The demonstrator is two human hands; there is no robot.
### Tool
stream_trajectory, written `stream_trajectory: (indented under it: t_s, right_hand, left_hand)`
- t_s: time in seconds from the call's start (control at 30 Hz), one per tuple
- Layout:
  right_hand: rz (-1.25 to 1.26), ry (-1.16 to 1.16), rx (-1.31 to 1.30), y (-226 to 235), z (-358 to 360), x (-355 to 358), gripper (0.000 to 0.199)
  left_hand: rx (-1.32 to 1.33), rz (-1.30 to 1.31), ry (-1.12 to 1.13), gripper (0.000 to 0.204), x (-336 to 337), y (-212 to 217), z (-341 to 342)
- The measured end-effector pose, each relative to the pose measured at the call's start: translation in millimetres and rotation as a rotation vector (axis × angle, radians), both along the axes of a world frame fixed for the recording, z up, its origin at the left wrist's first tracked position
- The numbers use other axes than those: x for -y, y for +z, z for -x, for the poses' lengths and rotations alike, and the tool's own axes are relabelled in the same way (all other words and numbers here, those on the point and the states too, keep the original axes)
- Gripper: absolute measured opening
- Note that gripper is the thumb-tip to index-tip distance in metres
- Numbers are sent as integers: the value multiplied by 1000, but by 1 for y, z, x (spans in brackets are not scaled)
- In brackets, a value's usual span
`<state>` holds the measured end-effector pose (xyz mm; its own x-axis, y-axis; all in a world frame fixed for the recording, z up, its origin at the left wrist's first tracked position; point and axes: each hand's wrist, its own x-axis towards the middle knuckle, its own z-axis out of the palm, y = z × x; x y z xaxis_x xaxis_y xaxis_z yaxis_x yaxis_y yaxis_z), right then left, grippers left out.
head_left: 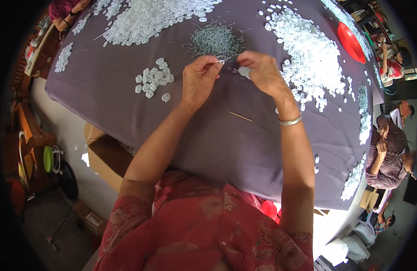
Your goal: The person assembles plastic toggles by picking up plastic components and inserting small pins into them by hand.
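On the near edge: the person's red flowered top, both bare forearms reaching out over the purple-grey cloth of the tabletop [226, 149].
Thin stick: a slim pale stick [241, 116] lies alone on the cloth, between the two forearms, just near of the hands.
Bracelet: a silver bangle [290, 120] sits on the right wrist.
Left hand: the left hand [198, 80] is curled, its fingertips pressed together on a small white plastic piece [220, 62], which is held just above the cloth where the two hands meet.
Right hand: the right hand [259, 70] is curled too, fingertips close to that same piece; a second pale piece [245, 72] is tucked under its fingers. Whether it also grips the first piece I cannot tell.
Small group: left of the left hand, a loose cluster of white oval parts [154, 79] lies on the cloth, well apart from the big heaps.
Pins: just beyond the hands, a heap of thin grey-green pins [216, 40].
White heaps: a broad heap of white parts [145, 18] far left, another heap [310, 58] right of the right hand.
Far right: a red bowl [351, 41] on the cloth edge; other people sit beyond it.
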<state>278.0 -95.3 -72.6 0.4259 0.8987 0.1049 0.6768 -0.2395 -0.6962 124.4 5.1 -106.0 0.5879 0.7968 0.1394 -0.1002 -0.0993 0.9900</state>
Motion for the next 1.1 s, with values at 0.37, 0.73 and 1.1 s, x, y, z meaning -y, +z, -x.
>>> stream_trajectory:
  t_s: [0.37,0.73,1.1]
  right_hand:
    - [-21,-171,-31,15,6,22,12]
    - [247,-216,97,-3,-8,-20,16]
    - [-344,-127,-854,-7,18,18,13]
  left_hand:
    - [-25,-90,-13,10,-3,-3,-2]
    - [-41,-163,-213,7,1,-5,-1]
    - [-106,-53,-485,9,15,5,0]
